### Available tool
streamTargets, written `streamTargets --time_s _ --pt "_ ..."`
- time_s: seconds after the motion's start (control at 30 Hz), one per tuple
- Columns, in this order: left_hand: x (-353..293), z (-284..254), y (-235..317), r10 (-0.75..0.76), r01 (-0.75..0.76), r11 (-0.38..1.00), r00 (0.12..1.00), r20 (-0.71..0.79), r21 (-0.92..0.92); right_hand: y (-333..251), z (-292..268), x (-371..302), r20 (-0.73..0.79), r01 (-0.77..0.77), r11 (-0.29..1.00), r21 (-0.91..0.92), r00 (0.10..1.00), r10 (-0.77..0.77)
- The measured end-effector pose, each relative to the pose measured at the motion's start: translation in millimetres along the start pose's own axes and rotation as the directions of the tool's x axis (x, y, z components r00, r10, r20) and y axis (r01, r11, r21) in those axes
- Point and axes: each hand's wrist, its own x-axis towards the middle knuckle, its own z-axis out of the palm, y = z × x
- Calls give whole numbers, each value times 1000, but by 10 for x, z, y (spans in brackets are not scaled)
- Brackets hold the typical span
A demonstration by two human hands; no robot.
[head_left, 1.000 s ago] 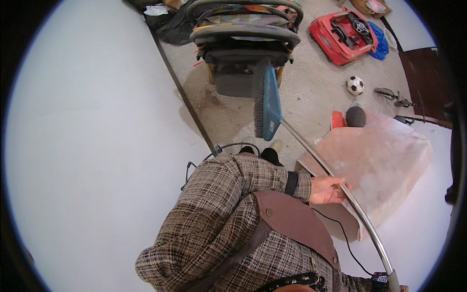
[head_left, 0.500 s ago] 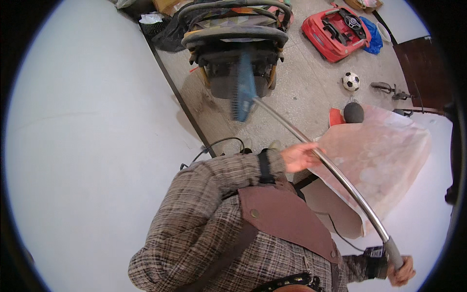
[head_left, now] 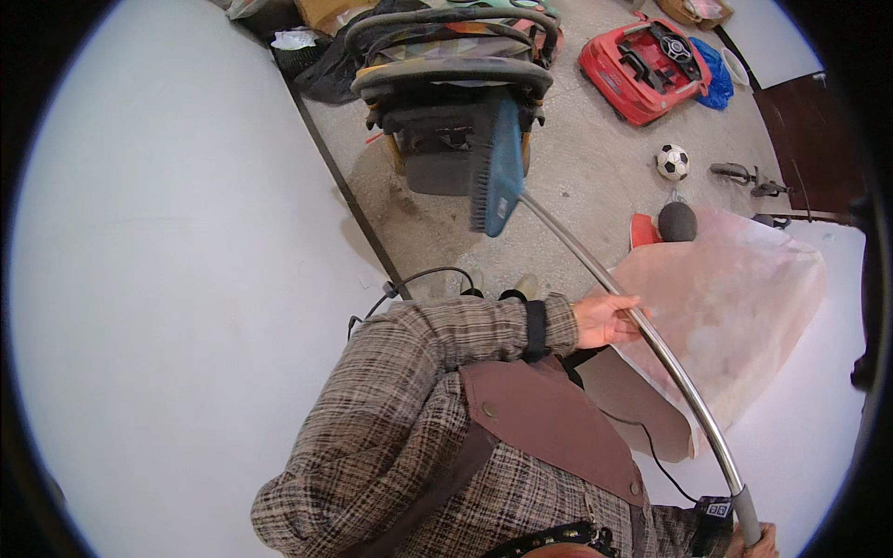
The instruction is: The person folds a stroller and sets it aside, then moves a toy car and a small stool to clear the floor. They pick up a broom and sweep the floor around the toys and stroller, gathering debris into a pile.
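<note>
I hold a broom slantwise across my front, its blue head up and far, dark bristles facing left. My left hand is closed around the metal pole near its middle, thumb and fingers at either side of it. My right hand grips the grey end of the pole at the lower right, partly cut off by the picture's edge. Behind the broom head, a dark stroller stands on the floor; the head covers part of it. Whether they touch, I cannot tell.
A long white surface runs along my left. At the far right are a red toy car, a blue bag, a football and a small scooter-like thing. Nearer lie a dark grey ball and a pinkish sheet.
The broom head has swung to the right in front of the stroller. My left hand has shifted right and slightly down with the pole; my right hand has sunk toward the lower edge.
</note>
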Motion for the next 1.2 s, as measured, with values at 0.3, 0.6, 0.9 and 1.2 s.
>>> streamTargets --time_s 0.3,0.6,0.9,1.2 --pt "-471 -442 96 226 -218 949 974 -9 228 528 -143 -350 23 37 982 185 999 -42" --pt "-761 -511 303 416 -402 908 896 -156 115 1041 -513 -450 -237 -61 946 318 961 142" --pt "-120 -666 -279 -55 50 998 971 -234 -27 243 -548 -157 -363 -237 971 -39 908 208" --pt "344 -1660 330 279 -275 959 873 -399 69 1659 -181 -524 -217 -298 954 -33 934 285"
